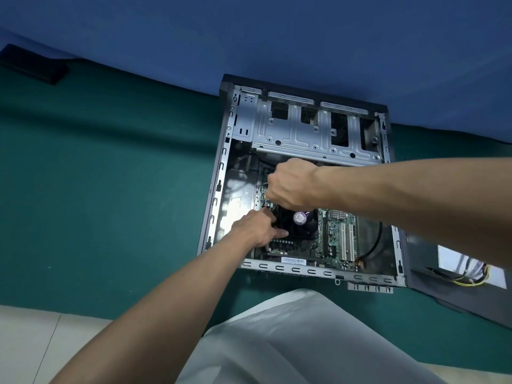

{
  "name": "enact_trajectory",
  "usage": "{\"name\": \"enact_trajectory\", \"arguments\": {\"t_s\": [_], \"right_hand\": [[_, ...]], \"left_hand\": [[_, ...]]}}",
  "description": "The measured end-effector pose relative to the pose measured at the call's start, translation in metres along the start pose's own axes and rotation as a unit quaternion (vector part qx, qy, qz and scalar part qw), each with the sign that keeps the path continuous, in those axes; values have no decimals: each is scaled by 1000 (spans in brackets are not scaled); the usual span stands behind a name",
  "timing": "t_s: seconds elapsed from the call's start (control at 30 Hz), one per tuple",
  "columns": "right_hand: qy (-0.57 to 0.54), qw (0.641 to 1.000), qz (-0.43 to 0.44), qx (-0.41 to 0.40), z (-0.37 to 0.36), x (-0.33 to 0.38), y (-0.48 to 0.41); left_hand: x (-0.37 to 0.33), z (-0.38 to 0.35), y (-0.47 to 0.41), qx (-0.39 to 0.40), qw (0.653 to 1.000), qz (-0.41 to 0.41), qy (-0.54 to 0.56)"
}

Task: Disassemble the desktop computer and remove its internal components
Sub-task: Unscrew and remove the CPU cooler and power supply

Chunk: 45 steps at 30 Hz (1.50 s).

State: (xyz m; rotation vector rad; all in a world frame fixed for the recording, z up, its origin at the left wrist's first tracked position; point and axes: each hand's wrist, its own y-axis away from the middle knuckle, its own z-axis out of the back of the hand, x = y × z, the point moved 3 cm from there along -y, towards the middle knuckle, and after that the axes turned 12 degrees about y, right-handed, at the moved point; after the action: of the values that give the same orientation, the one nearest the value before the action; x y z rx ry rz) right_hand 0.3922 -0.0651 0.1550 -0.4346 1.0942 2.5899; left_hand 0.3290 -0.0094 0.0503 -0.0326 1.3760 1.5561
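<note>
From the head camera, looking down: the desktop computer case [302,176] lies on its side on a green surface [110,189], its side panel off and its inside open to view, pushed up against a blue wall or drape behind it. A silver drive cage [313,128] fills the far end of the case. The green motherboard [336,234] sits in the near half, with two white slots standing out on it.

The left hand [259,228] reaches in from below, its fingers pressed against the left edge of the black CPU cooler fan [300,221], bracing or gripping it; the fingertips are tucked out of sight. The right hand [291,182] comes in from the right and is clenched into a fist just above the fan's far corner. It appears to grip something, but whatever it holds is hidden.

Beside the case on the right lies a dark panel [448,289] with yellow and black wires [471,275] on it. A pale trouser leg [291,342] fills the foreground.
</note>
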Motion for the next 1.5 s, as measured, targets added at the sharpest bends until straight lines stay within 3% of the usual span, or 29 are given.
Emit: {"name": "enact_trajectory", "arguments": {"t_s": [0.07, 0.13, 0.17, 0.2, 0.23, 0.3, 0.33, 0.37, 0.4, 0.5, 0.6, 0.67, 0.73, 0.8, 0.87, 0.93, 0.97, 1.03, 1.07, 1.1, 1.13, 1.17, 1.27, 1.33, 1.4, 1.47, 1.5], "right_hand": [[-15, 1000, 23, -14, 7, 4, -6], [-172, 984, -45, -11, 8, 1, -10], [-278, 954, -110, 6, 6, -3, -10], [-363, 915, -171, 29, 0, -9, -9], [-461, 852, -242, 60, -8, -15, -7], [-626, 679, -349, 158, -25, -20, -2], [-647, 639, -361, 206, -29, -18, 0], [-641, 640, -357, 231, -31, -16, -1], [-619, 667, -347, 228, -32, -15, -3], [-458, 833, -274, 146, -19, -12, -4], [-182, 974, -111, 73, -6, -2, 7], [13, 1000, 6, 27, -1, 7, 10], [77, 995, 61, 6, 1, 10, 9], [32, 997, 75, 3, 5, 11, 5], [-105, 994, 13, 13, 5, 6, 0], [-304, 943, -129, 44, -1, -5, -4], [-421, 878, -214, 75, -8, -12, -6], [-603, 692, -349, 191, -23, -14, -4], [-629, 638, -372, 244, -28, -12, -3], [-629, 626, -368, 278, -31, -9, -3], [-615, 643, -354, 289, -33, -7, -5], [-589, 681, -330, 283, -31, -6, -7], [-399, 867, -235, 186, -21, -7, -11], [-234, 953, -157, 110, -11, -5, -4], [-44, 997, -43, 53, -4, -1, -1], [75, 997, 27, 24, -2, 3, -3], [76, 996, 30, 21, 0, 3, -5]], "left_hand": [[1, -1, -1, 3, 1000, 6, -15], [1, -2, -2, 2, 1000, 7, -16], [2, -2, -2, -1, 1000, 4, -12], [2, -2, -2, -4, 1000, 2, -8], [2, -2, -1, -6, 1000, 1, -5], [2, -2, -2, -10, 1000, 0, -3], [3, -3, -3, -9, 1000, 0, -2], [3, -3, -4, -5, 1000, 1, 0], [4, -4, -4, -3, 1000, 3, 4], [4, -4, -5, 0, 1000, 0, 5], [4, -2, -7, 1, 1000, -5, -2], [4, -2, -8, 0, 1000, -7, -12], [4, -2, -8, 0, 1000, -9, -26], [4, -2, -8, 1, 999, -8, -35], [4, -2, -8, -1, 1000, -4, -24], [4, -2, -7, -3, 1000, 2, -1], [4, -2, -6, -4, 1000, 1, 3], [4, -3, -5, -9, 1000, -1, -4], [4, -3, -5, -11, 1000, -2, -7], [4, -3, -5, -10, 1000, -2, -8], [4, -3, -5, -8, 1000, -3, -7], [4, -3, -5, -7, 1000, -3, -6], [3, -4, -5, -5, 1000, -7, -3], [2, -3, -4, -7, 1000, -10, -5], [2, -2, -3, -6, 1000, -12, -13], [3, -3, -3, -6, 1000, -11, -11], [4, -3, -3, -7, 1000, -10, -8]]}}
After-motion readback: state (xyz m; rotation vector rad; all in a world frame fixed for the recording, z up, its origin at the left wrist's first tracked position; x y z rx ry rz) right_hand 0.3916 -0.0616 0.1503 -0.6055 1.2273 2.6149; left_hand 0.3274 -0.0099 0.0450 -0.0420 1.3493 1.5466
